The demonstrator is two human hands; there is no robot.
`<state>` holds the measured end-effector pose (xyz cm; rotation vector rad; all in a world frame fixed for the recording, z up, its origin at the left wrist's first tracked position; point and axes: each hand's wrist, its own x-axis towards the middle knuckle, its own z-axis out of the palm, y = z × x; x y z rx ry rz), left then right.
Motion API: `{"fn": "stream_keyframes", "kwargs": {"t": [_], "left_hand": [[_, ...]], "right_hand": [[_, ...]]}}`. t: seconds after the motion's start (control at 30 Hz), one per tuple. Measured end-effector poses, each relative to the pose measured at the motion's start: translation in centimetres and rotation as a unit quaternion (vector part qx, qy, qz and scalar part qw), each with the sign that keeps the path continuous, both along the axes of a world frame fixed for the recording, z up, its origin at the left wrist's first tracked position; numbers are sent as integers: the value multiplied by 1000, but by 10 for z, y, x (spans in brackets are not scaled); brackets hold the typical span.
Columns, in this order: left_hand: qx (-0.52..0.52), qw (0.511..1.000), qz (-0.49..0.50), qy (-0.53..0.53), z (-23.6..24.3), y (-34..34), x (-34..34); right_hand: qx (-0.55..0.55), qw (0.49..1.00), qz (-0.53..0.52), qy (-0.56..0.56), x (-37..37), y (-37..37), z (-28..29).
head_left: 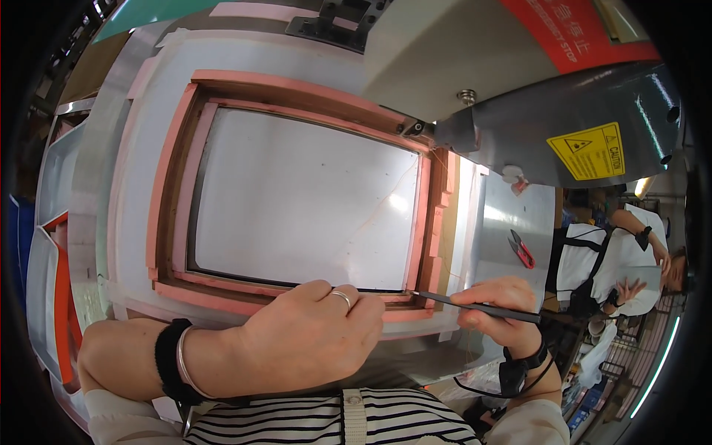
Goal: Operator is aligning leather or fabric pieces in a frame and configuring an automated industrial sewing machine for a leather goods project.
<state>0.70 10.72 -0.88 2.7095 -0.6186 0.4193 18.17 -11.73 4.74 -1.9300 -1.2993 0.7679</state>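
Right hand [508,315] clamped on slim dark tool [478,305], tip at pink frame's [170,167] near-right corner; left hand [315,330] at near edge, grip cannot be determined.

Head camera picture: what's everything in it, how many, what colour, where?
frame: one, pink, middle
panel: one, pale grey, inside the frame
slim tool: one, dark grey, frame's lower right
snips: one, red handles, right of the frame
machine head: one, dark grey, upper right
warning label: one, yellow, on machine head
sign: one, red, top right
trays: at least two, pale, far left
co-worker: one, white top, far right
shelf clutter: too small to count, lower right
striped clothing: black and white, bottom
left hand: one, silver-ringed, frame's near edge
right hand: one, bare, holding slim tool
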Motion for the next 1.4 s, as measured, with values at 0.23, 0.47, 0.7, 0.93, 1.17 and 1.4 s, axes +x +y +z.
{"fn": "stream_keyframes", "kwargs": {"t": [0.23,0.47,0.7,0.93,1.17,1.4], "left_hand": [[4,999,-3,34,7,2,-2],[-9,1000,1,14,4,2,-3],[18,1000,-4,21,6,2,-1],[5,1000,-3,23,6,1,0],[8,1000,2,26,9,-1,-2],[19,999,2,26,8,1,-1]], "right_hand": [[-1,1000,-17,2,-4,-10,-1],[11,979,-190,69,-22,-29,8],[45,995,-65,54,-13,-21,0],[48,998,-39,15,-7,-11,-7],[60,993,65,-81,-4,-2,-2],[61,982,122,-130,-10,4,4]]}}
